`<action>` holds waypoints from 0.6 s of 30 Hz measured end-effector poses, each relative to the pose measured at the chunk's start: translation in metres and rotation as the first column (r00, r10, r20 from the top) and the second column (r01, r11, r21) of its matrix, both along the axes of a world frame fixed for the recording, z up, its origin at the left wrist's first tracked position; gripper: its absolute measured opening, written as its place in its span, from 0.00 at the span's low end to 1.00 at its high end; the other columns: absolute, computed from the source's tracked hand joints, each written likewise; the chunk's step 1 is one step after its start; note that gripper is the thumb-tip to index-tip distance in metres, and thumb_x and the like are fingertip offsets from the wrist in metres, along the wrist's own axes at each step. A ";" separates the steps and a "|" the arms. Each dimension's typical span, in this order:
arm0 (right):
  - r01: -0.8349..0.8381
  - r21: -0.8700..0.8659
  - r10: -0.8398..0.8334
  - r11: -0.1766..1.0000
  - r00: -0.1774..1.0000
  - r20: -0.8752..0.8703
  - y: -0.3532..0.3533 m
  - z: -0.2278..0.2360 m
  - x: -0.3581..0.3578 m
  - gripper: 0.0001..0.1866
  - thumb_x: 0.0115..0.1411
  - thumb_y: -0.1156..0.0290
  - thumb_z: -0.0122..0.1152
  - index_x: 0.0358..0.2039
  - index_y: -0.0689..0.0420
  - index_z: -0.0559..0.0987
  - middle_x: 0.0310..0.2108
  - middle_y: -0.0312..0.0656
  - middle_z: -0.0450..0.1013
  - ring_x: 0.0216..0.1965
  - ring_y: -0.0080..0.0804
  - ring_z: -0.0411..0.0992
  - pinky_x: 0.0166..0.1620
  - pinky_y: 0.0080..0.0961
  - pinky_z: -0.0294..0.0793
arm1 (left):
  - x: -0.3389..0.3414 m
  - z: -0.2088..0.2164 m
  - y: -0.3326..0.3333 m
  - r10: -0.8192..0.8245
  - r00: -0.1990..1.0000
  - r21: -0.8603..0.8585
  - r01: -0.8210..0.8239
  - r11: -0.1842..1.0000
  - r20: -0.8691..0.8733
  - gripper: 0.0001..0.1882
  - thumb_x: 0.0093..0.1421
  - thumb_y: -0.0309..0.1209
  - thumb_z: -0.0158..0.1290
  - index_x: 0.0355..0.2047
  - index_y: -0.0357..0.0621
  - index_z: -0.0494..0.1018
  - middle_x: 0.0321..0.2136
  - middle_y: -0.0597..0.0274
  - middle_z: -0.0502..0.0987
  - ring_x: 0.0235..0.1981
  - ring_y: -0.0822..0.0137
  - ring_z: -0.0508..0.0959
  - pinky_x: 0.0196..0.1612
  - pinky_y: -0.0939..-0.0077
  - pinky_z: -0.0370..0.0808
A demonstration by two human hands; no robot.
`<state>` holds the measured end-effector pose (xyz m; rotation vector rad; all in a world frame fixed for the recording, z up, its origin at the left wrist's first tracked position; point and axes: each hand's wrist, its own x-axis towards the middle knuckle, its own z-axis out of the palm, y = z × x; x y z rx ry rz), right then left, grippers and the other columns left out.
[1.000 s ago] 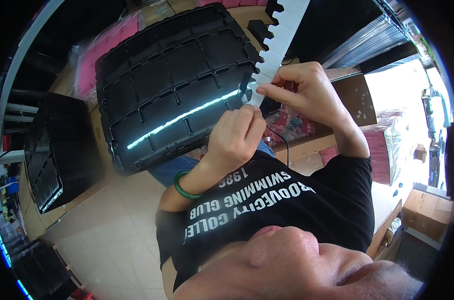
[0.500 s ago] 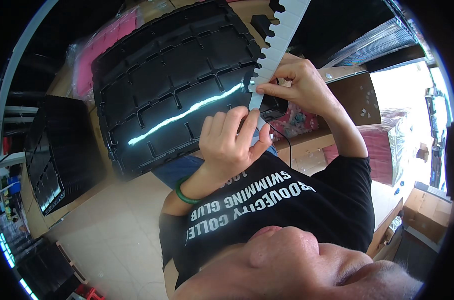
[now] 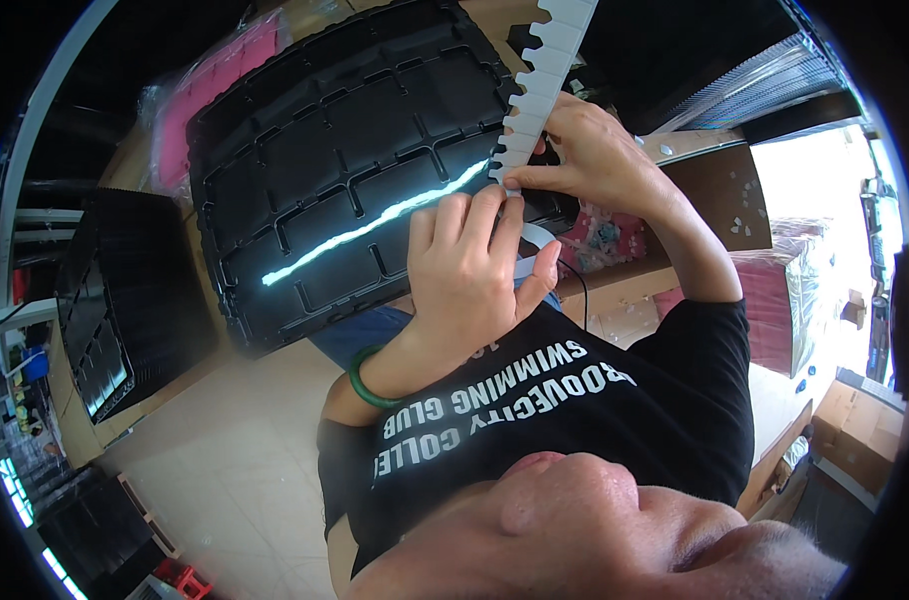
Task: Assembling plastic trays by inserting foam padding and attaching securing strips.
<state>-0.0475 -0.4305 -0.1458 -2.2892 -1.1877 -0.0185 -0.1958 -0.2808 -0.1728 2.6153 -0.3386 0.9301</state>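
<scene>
Two bare hands met at a white notched strip, which slanted up past the right edge of a large black tray. The right hand pinched the strip near its lower end — thumb on the near face, the other fingers bent behind or beside it. The left hand, a green bangle on its wrist, brought its fingertips to that lower end, with the thumb spread apart from them; I could not tell whether its fingers gripped anything. A pale curl showed between that thumb and forefinger, perhaps part of the same strip. The ribbed tray lay in front of the person, a bright streak across it. Beyond its left side sat a wrapped pink bundle; farther left stood black trays. Just right of the hands, an open cardboard box held pink and pale pieces — near a dark cable.
</scene>
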 end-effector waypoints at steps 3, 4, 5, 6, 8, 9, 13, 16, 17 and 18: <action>-0.049 -0.071 0.040 0.996 0.992 -0.120 0.002 0.013 0.010 0.21 0.52 0.56 0.76 0.33 0.63 0.85 0.33 0.45 0.77 0.37 0.39 0.76 0.39 0.32 0.74 | 0.001 0.003 -0.001 0.017 0.999 0.046 -0.015 0.999 -0.040 0.23 0.60 0.46 0.53 0.41 0.37 0.81 0.39 0.61 0.77 0.37 0.60 0.72 0.41 0.66 0.64; -0.093 -0.108 0.067 0.990 0.973 -0.222 0.002 0.017 0.012 0.21 0.53 0.58 0.76 0.36 0.63 0.84 0.33 0.45 0.78 0.37 0.38 0.77 0.40 0.30 0.75 | 0.003 0.003 -0.002 0.028 0.999 0.064 -0.025 0.998 -0.043 0.23 0.60 0.46 0.53 0.41 0.37 0.80 0.39 0.61 0.77 0.38 0.60 0.72 0.41 0.65 0.64; -0.096 -0.106 0.071 0.990 0.973 -0.220 0.002 0.018 0.013 0.21 0.53 0.58 0.76 0.36 0.63 0.84 0.33 0.45 0.78 0.37 0.38 0.77 0.40 0.30 0.75 | 0.004 0.003 -0.002 0.040 0.998 0.081 -0.036 0.996 -0.047 0.23 0.60 0.46 0.53 0.42 0.37 0.80 0.39 0.60 0.76 0.38 0.60 0.72 0.41 0.65 0.64; -0.111 -0.054 0.093 0.992 0.957 -0.274 0.000 0.019 0.012 0.20 0.54 0.59 0.76 0.36 0.63 0.85 0.32 0.45 0.79 0.36 0.37 0.76 0.39 0.30 0.75 | 0.004 0.002 -0.002 0.044 0.998 0.083 -0.040 0.996 -0.046 0.23 0.60 0.46 0.53 0.42 0.37 0.80 0.39 0.60 0.76 0.38 0.60 0.72 0.41 0.65 0.64; -0.121 -0.001 0.114 0.993 0.939 -0.325 -0.005 0.018 0.011 0.19 0.54 0.59 0.75 0.36 0.63 0.85 0.31 0.45 0.79 0.35 0.36 0.76 0.38 0.30 0.74 | 0.003 0.002 -0.004 0.046 0.998 0.089 -0.042 0.995 -0.042 0.23 0.60 0.45 0.53 0.43 0.37 0.80 0.40 0.59 0.76 0.39 0.59 0.72 0.42 0.64 0.64; -0.144 0.033 0.148 0.989 0.959 -0.241 -0.007 0.015 0.010 0.18 0.55 0.60 0.75 0.35 0.63 0.86 0.31 0.46 0.80 0.34 0.36 0.76 0.37 0.30 0.74 | 0.001 0.003 -0.004 0.047 0.998 0.089 -0.043 0.995 -0.042 0.23 0.60 0.45 0.53 0.43 0.37 0.80 0.40 0.59 0.76 0.39 0.59 0.72 0.42 0.64 0.64; -0.177 0.136 0.185 0.975 0.982 -0.047 -0.008 0.009 0.001 0.21 0.55 0.55 0.74 0.33 0.65 0.86 0.31 0.47 0.78 0.31 0.36 0.76 0.32 0.27 0.74 | 0.001 0.003 -0.002 0.045 0.998 0.107 -0.039 0.994 -0.054 0.23 0.61 0.46 0.53 0.43 0.37 0.79 0.41 0.58 0.76 0.40 0.59 0.72 0.43 0.63 0.64; -0.101 0.079 0.108 0.992 0.989 -0.101 0.001 0.009 0.012 0.20 0.56 0.57 0.74 0.32 0.65 0.86 0.32 0.47 0.78 0.31 0.36 0.76 0.32 0.28 0.75 | 0.002 0.001 -0.004 0.052 0.998 0.123 -0.047 0.991 -0.039 0.23 0.62 0.46 0.53 0.42 0.37 0.79 0.41 0.58 0.76 0.40 0.59 0.73 0.45 0.63 0.64; -0.098 0.079 0.105 0.992 0.990 -0.098 0.000 0.007 0.011 0.20 0.56 0.57 0.74 0.32 0.65 0.86 0.32 0.47 0.78 0.31 0.36 0.76 0.32 0.28 0.75 | 0.003 0.001 -0.004 0.059 0.998 0.137 -0.054 0.989 -0.033 0.22 0.62 0.46 0.53 0.41 0.37 0.79 0.41 0.59 0.76 0.41 0.59 0.72 0.46 0.62 0.64; -0.120 0.107 0.128 0.987 0.990 -0.066 -0.002 0.002 0.009 0.19 0.56 0.58 0.74 0.33 0.65 0.86 0.32 0.46 0.78 0.31 0.36 0.75 0.32 0.28 0.74 | 0.002 0.001 -0.002 0.056 0.998 0.137 -0.051 0.989 -0.029 0.22 0.62 0.46 0.53 0.41 0.37 0.79 0.41 0.59 0.76 0.41 0.59 0.72 0.46 0.62 0.64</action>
